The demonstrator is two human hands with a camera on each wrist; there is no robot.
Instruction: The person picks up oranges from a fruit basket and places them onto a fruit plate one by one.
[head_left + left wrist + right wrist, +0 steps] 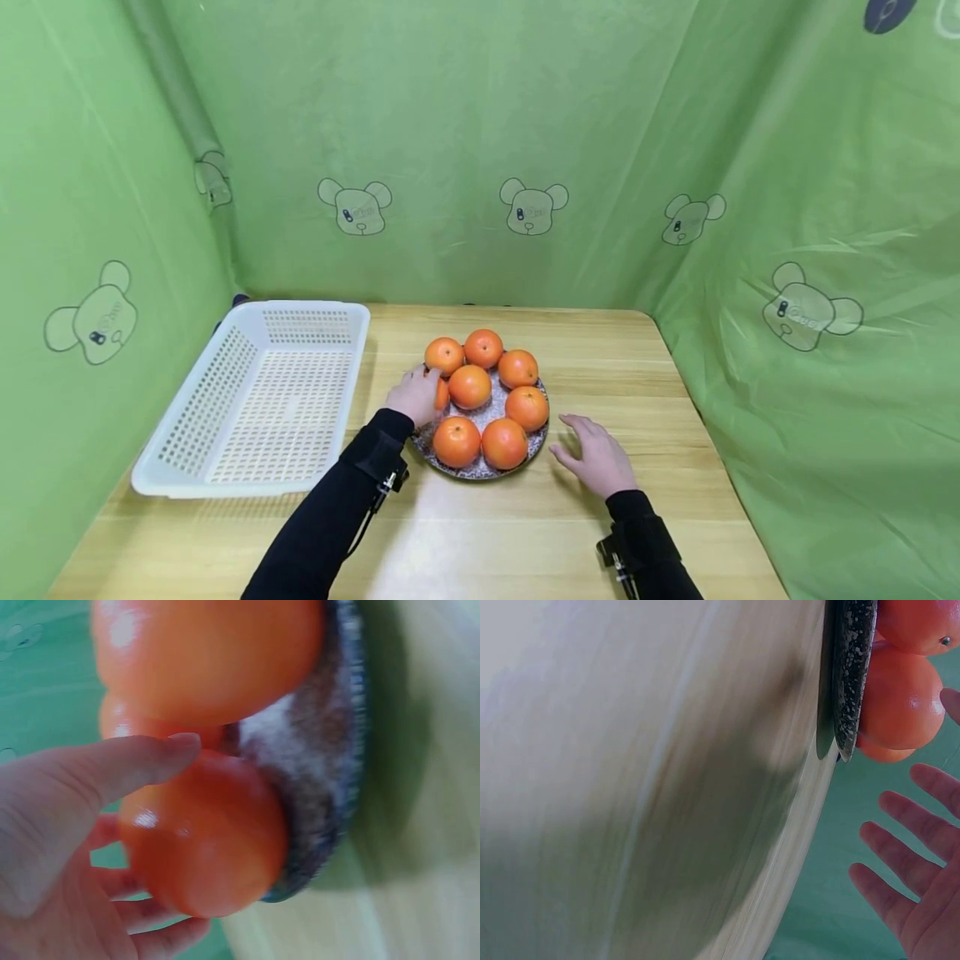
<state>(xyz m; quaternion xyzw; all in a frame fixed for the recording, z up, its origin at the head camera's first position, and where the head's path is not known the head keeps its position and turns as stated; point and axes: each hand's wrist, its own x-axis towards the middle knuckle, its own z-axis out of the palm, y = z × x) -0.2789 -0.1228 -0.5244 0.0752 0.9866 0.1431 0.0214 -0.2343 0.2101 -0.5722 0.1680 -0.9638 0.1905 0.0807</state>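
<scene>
Several oranges (470, 387) sit on a round patterned plate (491, 475) in the middle of the table. At the plate's left side my left hand (417, 395) grips one orange (206, 836). In the left wrist view its thumb lies over the top of the fruit and the other fingers curve round the far side. My right hand (597, 457) hovers just right of the plate, apart from it and holding nothing. Spread fingers (900, 896) show in the right wrist view, near the oranges (904, 697) at the plate's edge.
To the left stands a white perforated plastic basket (348, 392) on the wooden table (600, 367). Green curtains (450, 125) with bear-head prints enclose the table at the back and on both sides.
</scene>
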